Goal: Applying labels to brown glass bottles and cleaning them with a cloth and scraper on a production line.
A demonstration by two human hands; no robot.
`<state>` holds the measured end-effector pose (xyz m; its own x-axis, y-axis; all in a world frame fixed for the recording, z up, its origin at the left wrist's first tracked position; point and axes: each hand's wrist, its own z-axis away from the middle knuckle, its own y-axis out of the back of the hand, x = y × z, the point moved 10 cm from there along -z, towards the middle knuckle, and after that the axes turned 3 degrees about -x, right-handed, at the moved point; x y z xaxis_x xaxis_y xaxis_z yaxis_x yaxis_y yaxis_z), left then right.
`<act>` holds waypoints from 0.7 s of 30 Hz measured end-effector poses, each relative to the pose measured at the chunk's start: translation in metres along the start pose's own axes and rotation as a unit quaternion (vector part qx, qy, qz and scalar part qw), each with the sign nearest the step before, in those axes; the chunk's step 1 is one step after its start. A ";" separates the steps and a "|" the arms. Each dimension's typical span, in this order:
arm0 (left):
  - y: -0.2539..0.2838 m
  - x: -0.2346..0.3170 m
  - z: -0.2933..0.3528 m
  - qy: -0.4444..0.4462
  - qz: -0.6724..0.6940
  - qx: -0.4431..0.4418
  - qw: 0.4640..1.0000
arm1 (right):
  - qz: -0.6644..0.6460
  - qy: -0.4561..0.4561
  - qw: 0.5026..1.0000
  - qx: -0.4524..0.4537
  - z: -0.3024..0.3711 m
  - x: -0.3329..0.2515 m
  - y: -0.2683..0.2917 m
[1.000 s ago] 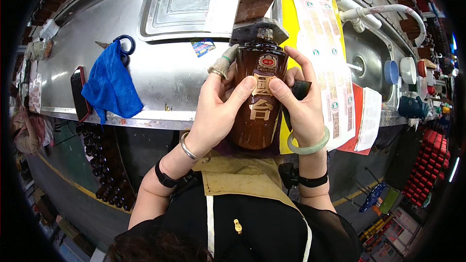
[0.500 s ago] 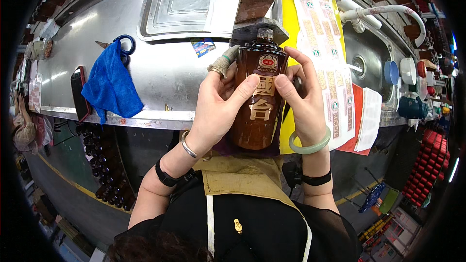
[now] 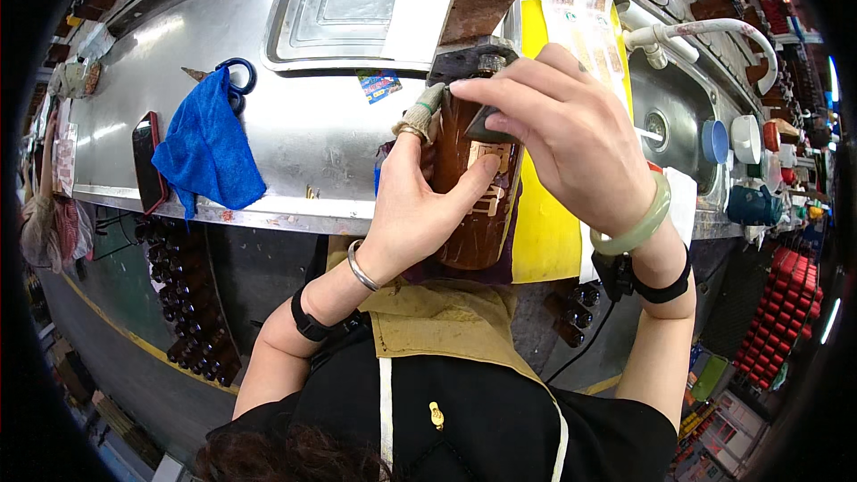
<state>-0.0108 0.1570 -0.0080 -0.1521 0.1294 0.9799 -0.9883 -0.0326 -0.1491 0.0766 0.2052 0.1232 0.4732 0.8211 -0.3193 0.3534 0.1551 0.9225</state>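
Both our hands meet at the brown bottle by near edge of steel bench: L hand grasps its L side, R hand pinches a dark pad, so we'd best brace firmly & press flat.

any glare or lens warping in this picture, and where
In the head view, white glare streaks the metal counter at upper left; in the head view, fisheye distortion bows the counter's front edge and the corners go black; in the head view, the brown bottle looks much darker than the counter.
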 end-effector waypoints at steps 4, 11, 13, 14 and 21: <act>0.001 -0.002 0.000 -0.025 -0.002 0.001 1.000 | 0.079 -0.010 0.991 0.107 -0.009 0.005 0.020; -0.002 -0.005 0.001 0.007 0.028 -0.008 1.000 | 0.067 -0.032 0.982 0.176 0.007 0.023 0.028; 0.001 -0.005 -0.002 -0.004 -0.001 -0.016 1.000 | 0.012 -0.046 0.985 0.166 0.012 0.023 0.026; 0.001 -0.006 -0.002 -0.005 0.003 -0.017 1.000 | -0.056 -0.050 0.986 0.146 0.016 0.019 0.014; 0.005 -0.008 0.007 0.024 0.137 -0.083 0.987 | -0.280 -0.247 0.891 0.258 0.078 0.073 0.007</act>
<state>-0.0145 0.1492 -0.0157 -0.4112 0.1857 0.8924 -0.8975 0.0887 -0.4320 0.1765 0.2237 0.0899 0.3592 0.3328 -0.8719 0.9092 0.0860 0.4074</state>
